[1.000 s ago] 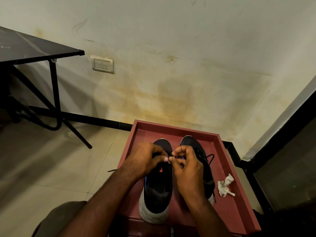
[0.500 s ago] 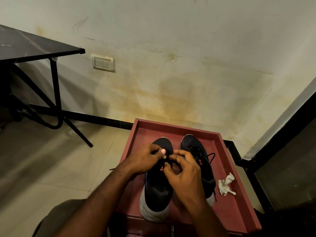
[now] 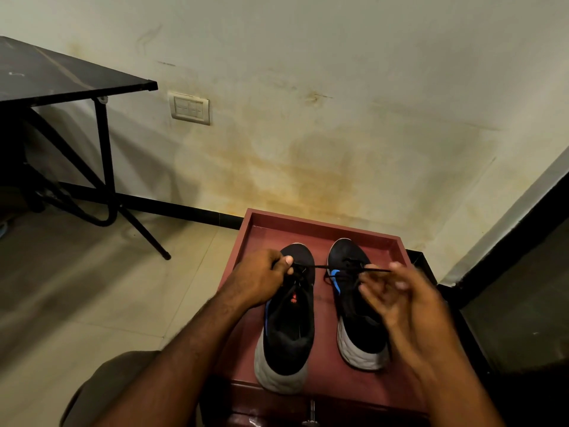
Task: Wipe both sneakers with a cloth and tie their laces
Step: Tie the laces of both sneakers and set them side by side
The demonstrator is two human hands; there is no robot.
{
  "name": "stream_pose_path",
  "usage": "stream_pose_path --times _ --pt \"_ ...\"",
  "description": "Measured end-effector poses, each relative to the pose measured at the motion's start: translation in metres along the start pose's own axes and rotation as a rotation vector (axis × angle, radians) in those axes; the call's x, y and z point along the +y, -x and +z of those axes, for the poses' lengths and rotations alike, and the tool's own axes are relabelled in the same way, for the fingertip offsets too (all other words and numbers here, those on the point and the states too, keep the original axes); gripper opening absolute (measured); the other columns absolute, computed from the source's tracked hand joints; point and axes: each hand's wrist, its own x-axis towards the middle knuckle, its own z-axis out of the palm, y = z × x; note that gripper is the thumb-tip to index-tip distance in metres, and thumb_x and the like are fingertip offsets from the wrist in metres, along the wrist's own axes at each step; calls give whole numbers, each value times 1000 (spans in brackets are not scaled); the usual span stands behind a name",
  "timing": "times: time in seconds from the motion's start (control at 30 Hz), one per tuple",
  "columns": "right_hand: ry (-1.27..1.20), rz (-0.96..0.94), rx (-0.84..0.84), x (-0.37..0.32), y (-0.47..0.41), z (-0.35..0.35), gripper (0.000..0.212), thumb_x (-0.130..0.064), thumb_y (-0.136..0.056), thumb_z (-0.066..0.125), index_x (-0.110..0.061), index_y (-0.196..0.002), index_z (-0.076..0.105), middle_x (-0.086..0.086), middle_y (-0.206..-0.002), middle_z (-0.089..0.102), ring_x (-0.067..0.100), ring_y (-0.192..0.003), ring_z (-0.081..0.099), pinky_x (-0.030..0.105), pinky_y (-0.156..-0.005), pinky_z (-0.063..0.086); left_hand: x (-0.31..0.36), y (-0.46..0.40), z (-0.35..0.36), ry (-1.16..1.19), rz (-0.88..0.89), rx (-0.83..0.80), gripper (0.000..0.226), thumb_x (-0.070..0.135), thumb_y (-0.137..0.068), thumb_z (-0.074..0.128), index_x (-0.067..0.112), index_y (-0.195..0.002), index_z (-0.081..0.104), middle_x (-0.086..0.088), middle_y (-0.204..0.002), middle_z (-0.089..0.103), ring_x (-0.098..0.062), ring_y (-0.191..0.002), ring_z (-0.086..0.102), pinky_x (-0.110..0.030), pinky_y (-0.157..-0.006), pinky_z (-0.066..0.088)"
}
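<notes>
Nearest the camera, two bare forearms reach forward over a red-brown tray (image 3: 320, 224) that serves as the worktop, with a pair of black sneakers standing side by side in it, toes pointing away. The left sneaker (image 3: 288, 331) sits with its pale heel at the tray's near edge; the right sneaker (image 3: 354, 303) stands just beside it, a little farther in. A moment ago both hands were bunched close together over the left sneaker's tongue; now they have drawn apart, and a black lace (image 3: 326, 267) runs taut between them, crossing above the right sneaker. The left hand (image 3: 258, 280) pinches its lace end between thumb and curled fingers at the left sneaker's eyelets. The right hand (image 3: 400, 300) is motion-blurred, fingers half spread, with the lace's far end running to its fingertips; it seems to hold the lace, though the exact grip cannot be made out. This pull looks like the cinching of a knot on the left sneaker, so tying is under way there. The cloth seen earlier beside the right sneaker is now hidden behind the right hand. Beyond the tray lie a tiled floor, a stained wall with a switch plate (image 3: 189, 107), and a dark folding table (image 3: 61, 75) at far left.
</notes>
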Motion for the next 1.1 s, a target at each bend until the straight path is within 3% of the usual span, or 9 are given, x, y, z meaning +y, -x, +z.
stream_pose_path --times 0.1,0.2,0.27,0.53,0.77,0.83,0.93,1.03,1.1 --pt "-13 -82 212 -49 -2 -29 23 -22 -100 60 -18 -78 65 4 -79 70 22 -83 69 43 -94 55 -1 0 2 -42 -9 29 35 44 -106 48 23 -87 69 6 -83 71 -12 -80 67 -33 -76 53" --pt "966 -309 510 -68 -8 -69 28 -35 -94 72 -16 -76 62 8 -74 64 27 -70 61 51 -79 59 -1 -1 2 -72 7 38 35 44 -106 49 23 -88 70 6 -85 73 -12 -81 67 -37 -80 56" --pt "1502 -388 566 -65 -6 -74 18 -35 -89 78 -19 -89 70 12 -95 70 34 -85 65 43 -75 54 2 0 2 -76 36 22 35 45 -105 49 25 -87 72 4 -87 75 -13 -81 68 -39 -80 57" --pt "1180 -522 -347 37 10 22 41 -34 -95 72 -35 -135 65 -33 -123 64 -18 -115 57 8 -98 46 8 4 6 42 158 -57 28 41 -103 58 26 -87 76 1 -83 77 -15 -76 72 -45 -77 60" --pt "1117 -614 -206 37 -12 31 10 -27 -96 70 -28 -94 80 -14 -84 76 3 -80 72 26 -73 58 2 0 -2 76 203 -101 15 37 -94 72 24 -93 80 9 -86 78 -3 -79 72 -29 -74 59" --pt "1406 -577 -160 33 -23 18 17 -34 -98 66 -24 -90 78 -8 -81 75 9 -77 70 32 -73 56 -2 -5 -6 -89 100 -76 15 35 -91 76 21 -95 80 8 -90 76 -2 -79 68 -19 -70 51" --pt "1809 -337 -159 35 -31 1 23 -38 -102 59 -25 -98 77 -4 -93 77 16 -90 72 31 -79 53 -16 -11 -16 -409 -69 -54 25 41 -89 77 17 -96 77 0 -91 75 -14 -82 68 -28 -76 56" --pt "1550 -351 -191 37 -29 -5 25 -44 -97 65 -26 -84 75 -6 -76 74 10 -73 68 33 -71 54 -22 -7 -18 -427 -75 -21 35 53 -91 70 19 -85 73 2 -82 73 -14 -77 68 -29 -70 53" --pt "1218 -324 -177 35 -27 -3 41 -50 -94 67 -15 -74 71 6 -69 68 19 -66 64 36 -69 53 -19 -3 -17 -147 -61 -4 48 60 -93 63 15 -82 75 2 -79 75 -11 -76 71 -27 -68 53"
